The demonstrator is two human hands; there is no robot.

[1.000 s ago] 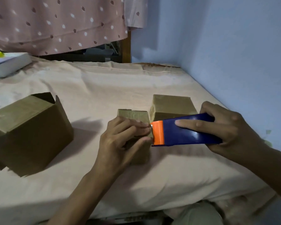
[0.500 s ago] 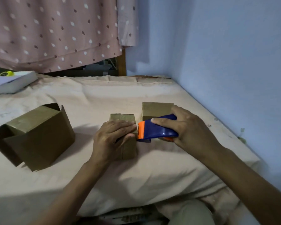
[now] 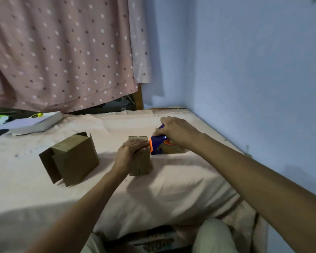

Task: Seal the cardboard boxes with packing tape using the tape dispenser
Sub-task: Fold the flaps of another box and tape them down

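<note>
A small cardboard box (image 3: 140,164) stands on the bed in the middle. My left hand (image 3: 129,152) rests on its top and holds it, fingers curled over the right top edge. My right hand (image 3: 173,131) grips a blue and orange tape dispenser (image 3: 156,146) whose orange end touches the box's upper right side. Behind the dispenser lies a second small box (image 3: 173,149), mostly hidden by the hand and dispenser. A larger cardboard box (image 3: 75,158) with loose flaps lies to the left.
The pink bed sheet (image 3: 171,189) covers the surface. A white book (image 3: 36,123) with a yellow object on it lies at the far left. A blue wall (image 3: 244,79) runs along the right, a dotted curtain (image 3: 62,52) hangs behind.
The view has pulled back and tilted up. My right hand has shifted its grip toward the top of the dispenser, which stays against the small box. My left hand stays on the box.
</note>
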